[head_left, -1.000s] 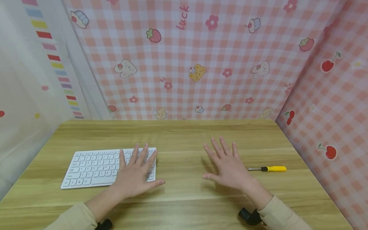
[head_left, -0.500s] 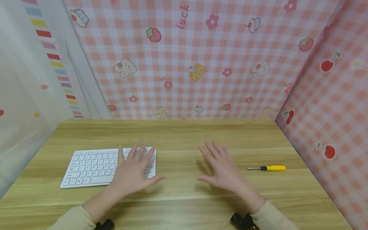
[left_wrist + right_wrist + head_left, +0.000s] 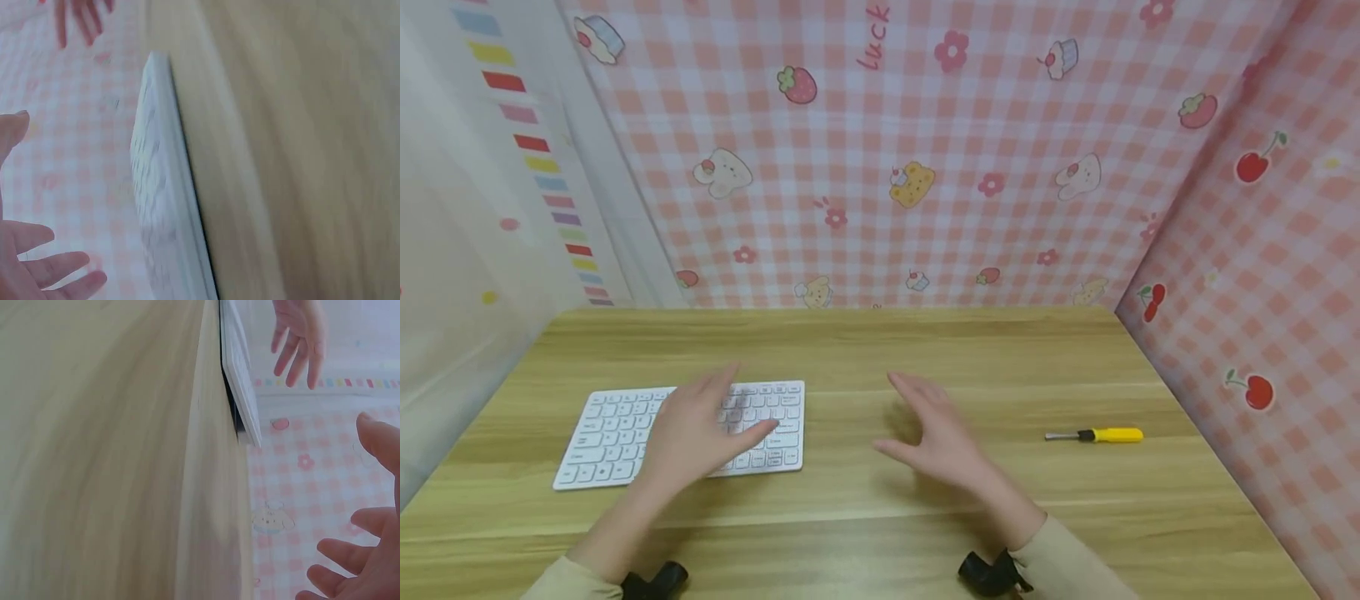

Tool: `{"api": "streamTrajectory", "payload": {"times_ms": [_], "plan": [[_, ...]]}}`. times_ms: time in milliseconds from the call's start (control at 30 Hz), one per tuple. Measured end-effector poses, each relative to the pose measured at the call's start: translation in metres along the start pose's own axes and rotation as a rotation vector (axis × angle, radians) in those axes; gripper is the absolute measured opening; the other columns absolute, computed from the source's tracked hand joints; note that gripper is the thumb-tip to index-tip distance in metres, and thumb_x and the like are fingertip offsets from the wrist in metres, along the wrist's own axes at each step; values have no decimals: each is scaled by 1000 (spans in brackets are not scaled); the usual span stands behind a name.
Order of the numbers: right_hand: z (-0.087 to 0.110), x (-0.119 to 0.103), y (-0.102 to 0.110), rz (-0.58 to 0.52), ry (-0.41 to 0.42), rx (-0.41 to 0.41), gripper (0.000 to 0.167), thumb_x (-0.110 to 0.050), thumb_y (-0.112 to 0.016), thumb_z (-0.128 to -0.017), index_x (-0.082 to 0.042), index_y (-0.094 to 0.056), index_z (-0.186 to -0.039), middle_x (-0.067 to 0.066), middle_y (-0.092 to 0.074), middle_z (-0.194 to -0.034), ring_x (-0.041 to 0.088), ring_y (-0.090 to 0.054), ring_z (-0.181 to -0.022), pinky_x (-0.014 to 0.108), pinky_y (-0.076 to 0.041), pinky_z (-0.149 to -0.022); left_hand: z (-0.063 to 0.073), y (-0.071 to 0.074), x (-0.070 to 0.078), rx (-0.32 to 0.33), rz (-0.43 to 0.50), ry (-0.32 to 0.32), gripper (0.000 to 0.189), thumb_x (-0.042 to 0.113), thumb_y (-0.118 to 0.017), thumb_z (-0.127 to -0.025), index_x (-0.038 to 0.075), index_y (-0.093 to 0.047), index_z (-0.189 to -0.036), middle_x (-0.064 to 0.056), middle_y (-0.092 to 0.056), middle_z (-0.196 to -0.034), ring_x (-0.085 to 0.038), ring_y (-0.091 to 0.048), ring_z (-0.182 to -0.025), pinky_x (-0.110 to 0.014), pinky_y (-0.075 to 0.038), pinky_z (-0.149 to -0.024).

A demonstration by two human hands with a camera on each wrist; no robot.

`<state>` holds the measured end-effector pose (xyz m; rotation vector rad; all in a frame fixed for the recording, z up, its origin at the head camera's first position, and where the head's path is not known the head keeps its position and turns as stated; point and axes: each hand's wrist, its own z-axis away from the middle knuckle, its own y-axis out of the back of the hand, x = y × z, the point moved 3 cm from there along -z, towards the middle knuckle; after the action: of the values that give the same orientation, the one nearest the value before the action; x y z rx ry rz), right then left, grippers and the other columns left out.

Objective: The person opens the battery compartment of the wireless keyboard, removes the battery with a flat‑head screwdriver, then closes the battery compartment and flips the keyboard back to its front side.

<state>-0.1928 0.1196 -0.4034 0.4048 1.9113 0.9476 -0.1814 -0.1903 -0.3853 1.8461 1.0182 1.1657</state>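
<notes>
A white keyboard (image 3: 767, 417) lies on the left half of the wooden table (image 3: 865, 350). Over its middle hovers my left hand (image 3: 688, 433), thumb spread to the right and fingers extended; in the left wrist view a gap shows between those fingers and the keyboard (image 3: 162, 181). My right hand (image 3: 936, 433) hangs over bare wood right of the keyboard, palm turned inward, thumb and fingers apart, holding nothing. Farther right lies a screwdriver (image 3: 1097, 435) with a yellow handle and a metal shaft pointing left; neither hand touches it.
Pink checked cloth (image 3: 850, 167) with cartoon prints rises behind the table, and a similar one (image 3: 1255, 275) closes the right side. A pale curtain (image 3: 467, 250) hangs on the left. Black camera mounts (image 3: 988, 575) sit at both wrists.
My left hand has moved left over the keyboard and turned onto its side. My right hand has shifted left, away from the screwdriver, and also turned inward. Keyboard and screwdriver have stayed put.
</notes>
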Motion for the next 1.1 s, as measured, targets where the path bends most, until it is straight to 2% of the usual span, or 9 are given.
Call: {"api": "streamTrajectory", "payload": {"times_ms": [200, 433, 600, 700, 800, 867, 933, 1000, 1100], "plan": [[-12, -11, -17, -97, -47, -50, 84, -35, -77, -87, -10, -34, -155, 12, -41, -153, 37, -33, -141, 57, -27, -113, 7, 25, -41, -28, 63, 139, 97, 61, -69, -84, -8, -39, -146, -34, -50, -136, -53, -47, -122, -67, -38, -96], [-24, -19, -37, -165, -15, -116, 85, -34, -78, -86, -6, -34, -154, 15, -49, -146, 33, -42, -136, 52, -31, -112, 25, 44, -108, -18, 156, 266, 95, 49, -68, -89, -8, -25, -152, -40, -37, -143, -60, -34, -128, -72, -29, -98], [-30, -23, -48, -159, -5, -157, 89, -33, -81, -83, -5, -33, -154, 16, -49, -145, 31, -43, -134, 48, -32, -112, 41, 49, -149, -42, 216, 302, 94, 43, -65, -93, -5, -12, -155, -40, -17, -152, -63, -16, -135, -75, -14, -105], [-35, -25, -57, -135, -18, -195, 93, -35, -81, -82, -5, -32, -154, 15, -46, -148, 31, -40, -137, 47, -29, -114, 52, 51, -165, -67, 245, 301, 95, 40, -65, -94, -2, -7, -156, -37, -13, -155, -64, -16, -135, -76, -14, -103], [-39, -26, -65, -109, -45, -241, 98, -40, -82, -81, -6, -29, -156, 13, -41, -153, 30, -36, -140, 46, -24, -117, 62, 52, -175, -103, 260, 299, 96, 37, -69, -93, 5, -6, -158, -35, -18, -155, -64, -28, -129, -42, -32, -112], [-42, -27, -70, -87, -55, -267, 101, -42, -83, -79, -8, -27, -157, 12, -38, -155, 29, -34, -142, 45, -21, -118, 67, 51, -180, -121, 280, 281, 96, 32, -72, -92, 8, -7, -159, -35, -22, -154, -63, -38, -122, -15, -37, -98], [-46, -28, -74, -67, -59, -281, 104, -43, -84, -78, -8, -26, -157, 11, -38, -155, 28, -33, -143, 44, -19, -119, 71, 51, -184, -133, 285, 260, 98, 29, -76, -89, 9, -9, -159, -38, -29, -149, -38, -56, -118, -2, -31, -77], [-49, -29, -78, -42, -53, -286, 105, -43, -84, -77, -9, -25, -157, 10, -37, -155, 27, -33, -143, 42, -18, -119, 72, 50, -186, -135, 307, 211, 100, 21, -79, -86, 5, -11, -158, -39, -35, -144, -10, -60, -107, -2, -34, -73], [-52, -31, -83, -16, -32, -288, 108, -42, -86, -76, -10, -24, -158, 10, -39, -155, 26, -35, -141, 40, -19, -118, 73, 48, -188, -137, 332, 132, 102, 12, -83, -80, -3, -16, -155, -9, -49, -143, 16, -48, -93, -5, -40, -71]]}}
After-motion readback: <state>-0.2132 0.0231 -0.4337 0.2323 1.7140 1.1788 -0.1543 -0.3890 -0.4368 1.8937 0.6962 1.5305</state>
